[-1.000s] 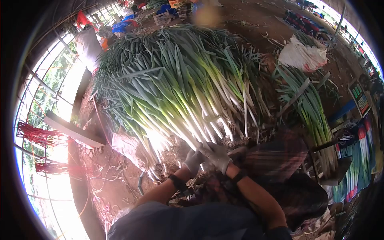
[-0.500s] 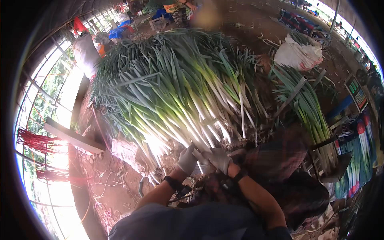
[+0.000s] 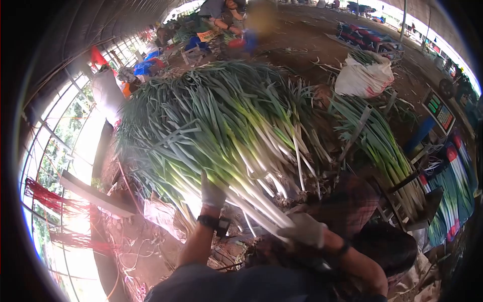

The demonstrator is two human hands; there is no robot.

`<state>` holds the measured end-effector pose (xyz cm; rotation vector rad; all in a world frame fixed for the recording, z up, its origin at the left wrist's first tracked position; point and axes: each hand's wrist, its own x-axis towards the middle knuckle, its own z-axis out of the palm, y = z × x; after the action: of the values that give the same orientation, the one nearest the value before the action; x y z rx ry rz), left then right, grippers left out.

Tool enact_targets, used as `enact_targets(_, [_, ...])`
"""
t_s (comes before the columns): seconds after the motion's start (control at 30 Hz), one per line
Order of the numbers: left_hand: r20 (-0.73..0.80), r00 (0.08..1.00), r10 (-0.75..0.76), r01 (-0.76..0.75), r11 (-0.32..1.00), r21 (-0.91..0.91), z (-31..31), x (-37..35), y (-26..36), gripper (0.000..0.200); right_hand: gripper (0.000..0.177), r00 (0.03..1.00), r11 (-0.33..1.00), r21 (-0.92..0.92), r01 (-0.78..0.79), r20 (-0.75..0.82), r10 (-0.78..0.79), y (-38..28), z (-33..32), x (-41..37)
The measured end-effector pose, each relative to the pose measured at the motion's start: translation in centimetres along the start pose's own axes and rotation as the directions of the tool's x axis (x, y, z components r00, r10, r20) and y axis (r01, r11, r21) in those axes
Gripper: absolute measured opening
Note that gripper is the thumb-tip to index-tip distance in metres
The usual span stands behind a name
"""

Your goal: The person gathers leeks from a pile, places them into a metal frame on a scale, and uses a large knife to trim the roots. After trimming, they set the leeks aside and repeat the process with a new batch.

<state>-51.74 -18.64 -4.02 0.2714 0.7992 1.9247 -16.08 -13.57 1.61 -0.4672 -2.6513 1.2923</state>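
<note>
A big heap of long green onions (image 3: 186,116) lies in front of me, leaves pointing away and white ends toward me. My right hand (image 3: 306,230), in a pale work glove, is closed around the root ends of a few green onions (image 3: 259,207) at the heap's near side. Those stalks slant up and left across the heap. My left hand (image 3: 214,194), also gloved, lies beside the same stalks farther up, fingers stretched out toward the leaves. Whether its palm presses on them is hard to see.
To the right, more green onions (image 3: 385,151) lie in a metal rack (image 3: 425,214), near a digital scale (image 3: 439,111). A white sack (image 3: 365,78) stands behind. Red strings (image 3: 48,199) hang at left beside a board (image 3: 95,194). Another person (image 3: 221,20) works at the back.
My hands were close together at the white stalks and have moved apart. My right hand has drawn the root ends right and nearer; my left has slid up-left, its fingers now extended.
</note>
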Motion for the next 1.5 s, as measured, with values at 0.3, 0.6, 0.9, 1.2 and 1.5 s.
enact_targets(0.3, [-0.085, 0.988, -0.125, 0.113, 0.984, -0.135, 2.2, -2.2, -6.0, 0.054, 0.043, 0.608, 0.604, 0.072, -0.794, 0.066, 0.791, -11.5, -9.7, -14.5])
enact_targets(0.6, [0.222, 0.921, -0.32, 0.31, 0.948, 0.077, 3.6, -6.7, -9.7, 0.059, 0.036, 0.629, 0.638, -0.066, -0.767, -0.273, 0.728, -12.6, -7.8, -25.4])
enact_targets(0.9, [0.007, 0.926, -0.378, 0.367, 0.904, 0.22, 8.0, -8.1, -12.3, 0.066, 0.027, 0.705, 0.724, -0.078, -0.685, -0.321, 0.632, -16.7, -8.1, -28.8])
enact_targets(1.2, [0.446, 0.879, 0.167, -0.474, 0.386, 0.791, 13.3, -5.7, -12.6, 0.075, 0.023, 0.6, 0.674, -0.109, -0.73, -0.574, 0.557, -13.9, -9.5, -33.6])
enact_targets(1.5, [0.59, 0.781, -0.202, -0.119, 0.88, 0.459, 33.2, 6.1, -17.5, 0.056, 0.035, 0.387, 0.557, -0.049, -0.829, -0.769, 0.509, -4.9, -17.7, -39.8])
